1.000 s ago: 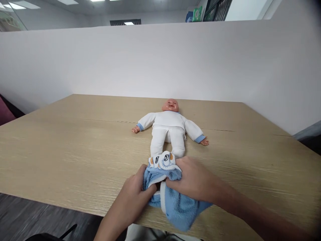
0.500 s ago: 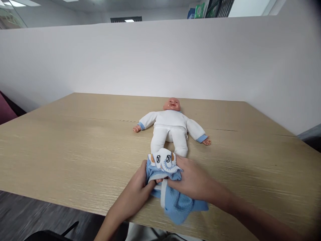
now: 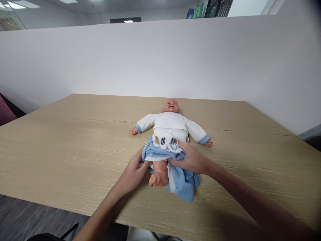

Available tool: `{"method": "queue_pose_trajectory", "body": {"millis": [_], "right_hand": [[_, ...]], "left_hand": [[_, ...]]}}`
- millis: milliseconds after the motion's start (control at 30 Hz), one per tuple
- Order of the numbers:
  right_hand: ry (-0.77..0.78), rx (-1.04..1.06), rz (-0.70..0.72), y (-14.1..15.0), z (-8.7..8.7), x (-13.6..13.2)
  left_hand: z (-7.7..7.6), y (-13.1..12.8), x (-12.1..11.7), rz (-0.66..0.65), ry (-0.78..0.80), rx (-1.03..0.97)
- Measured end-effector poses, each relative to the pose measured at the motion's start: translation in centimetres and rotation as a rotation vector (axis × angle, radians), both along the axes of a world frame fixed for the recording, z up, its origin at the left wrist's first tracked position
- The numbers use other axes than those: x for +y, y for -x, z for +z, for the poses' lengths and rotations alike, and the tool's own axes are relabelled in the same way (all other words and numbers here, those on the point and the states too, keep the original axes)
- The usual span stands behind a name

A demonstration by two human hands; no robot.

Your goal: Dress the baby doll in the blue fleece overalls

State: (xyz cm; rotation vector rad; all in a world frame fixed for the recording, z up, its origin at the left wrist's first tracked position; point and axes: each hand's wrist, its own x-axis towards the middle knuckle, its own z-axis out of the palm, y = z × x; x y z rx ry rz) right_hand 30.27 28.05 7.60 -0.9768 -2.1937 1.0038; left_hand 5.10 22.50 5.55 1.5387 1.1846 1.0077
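On its back lies a baby doll (image 3: 170, 124) in a white top with blue cuffs, its head toward the wall and its arms spread. Light-blue doll pants (image 3: 184, 184) with white trim and an embroidered animal face are around its legs. One bare foot (image 3: 158, 179) sticks out of a leg opening on the left; the other foot is hidden in the fabric. My left hand (image 3: 135, 170) grips the left edge of the pants. My right hand (image 3: 192, 159) pinches them beside the animal face, thumb at the white leg trim.
The doll rests on a wide wooden table (image 3: 75, 144), with a white partition (image 3: 155, 60) behind it. The table's front edge runs near my forearms. Grey floor (image 3: 32, 217) and a black object (image 3: 45, 237) show at the lower left.
Both hands have moved up along the doll's legs, away from me, with the pants. The doll's left-side foot now sticks out of the leg opening.
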Motion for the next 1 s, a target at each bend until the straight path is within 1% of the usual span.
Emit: {"method": "queue_pose_trajectory", "body": {"millis": [133, 200, 267, 367, 433, 467, 533, 600, 633, 667, 733, 800, 867, 933, 1000], "right_hand": [[0.179, 0.065, 0.031, -1.9, -0.3, 0.4], [0.246, 0.056, 0.002, -3.3, -0.9, 0.3], [0.303, 0.039, -0.039, -4.8, -1.8, 0.1], [0.404, 0.044, -0.044, -6.3, -3.2, -0.1], [0.467, 0.133, -0.048, -6.7, -4.1, -0.3], [0.499, 0.196, -0.047, -6.8, -4.4, -0.3], [0.557, 0.324, -0.015, -6.6, -4.8, -0.3], [0.601, 0.417, 0.015, -6.3, -5.0, -0.4], [0.617, 0.449, 0.016, -6.2, -5.1, -0.4], [0.630, 0.476, 0.007, -6.0, -5.1, -0.4], [0.640, 0.524, -0.020, -5.8, -5.1, -0.5], [0.638, 0.564, -0.034, -5.7, -5.2, -0.6], [0.642, 0.588, -0.037, -5.7, -5.4, -0.6], [0.639, 0.572, -0.012, -5.9, -5.3, -0.6], [0.617, 0.502, 0.047, -6.4, -4.9, -0.5]], "left_hand": [[1.3, 1.2, 1.0, -0.039, 0.042, 0.103], [2.0, 1.6, 1.0, -0.077, 0.065, 0.137], [2.4, 1.8, 0.9, -0.124, 0.104, 0.129], [2.3, 1.8, 0.8, -0.200, 0.177, 0.081], [2.0, 1.8, 0.9, -0.239, 0.195, 0.055], [1.8, 1.8, 1.0, -0.235, 0.183, 0.048], [1.6, 1.8, 1.2, -0.181, 0.094, 0.076], [2.1, 1.4, 1.7, -0.139, -0.037, 0.165], [2.7, 1.1, 2.0, -0.154, -0.085, 0.227], [3.4, 0.7, 2.4, -0.195, -0.116, 0.288], [5.1, -0.3, 3.6, -0.322, -0.134, 0.397], [6.8, -1.6, 5.2, -0.436, -0.188, 0.493], [8.2, -2.9, 7.2, -0.572, -0.205, 0.547], [8.9, -4.0, 9.2, -0.741, -0.159, 0.500], [9.1, -4.8, 10.8, -0.886, -0.107, 0.411]]}}
